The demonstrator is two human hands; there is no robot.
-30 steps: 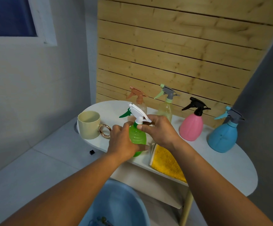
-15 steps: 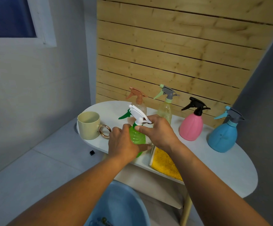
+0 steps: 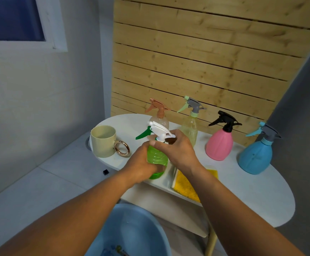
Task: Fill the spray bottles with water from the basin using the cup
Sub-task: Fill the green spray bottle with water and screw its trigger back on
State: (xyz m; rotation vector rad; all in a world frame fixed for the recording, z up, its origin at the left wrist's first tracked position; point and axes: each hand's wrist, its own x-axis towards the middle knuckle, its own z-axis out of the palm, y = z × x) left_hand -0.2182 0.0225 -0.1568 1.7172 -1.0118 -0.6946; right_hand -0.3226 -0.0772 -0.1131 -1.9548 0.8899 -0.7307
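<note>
Nearest to me, the blue basin (image 3: 132, 231) sits on the floor below the table's front edge, between my two forearms. Above it, the white oval table (image 3: 257, 196) carries a yellow cloth (image 3: 184, 183) lying at the front edge, just right of the green spray bottle (image 3: 157, 157). My left hand (image 3: 141, 163) wraps the bottle's body; my right hand (image 3: 178, 150) grips its neck under the white trigger head (image 3: 159, 129). Bottle stands upright near the front edge, long axis vertical, nozzle pointing left. The cream cup (image 3: 103, 141) stands upright at the left end, ring handle toward the bottle, bare tabletop between. Farther back, four bottles line the wooden slat wall (image 3: 206, 61).
</note>
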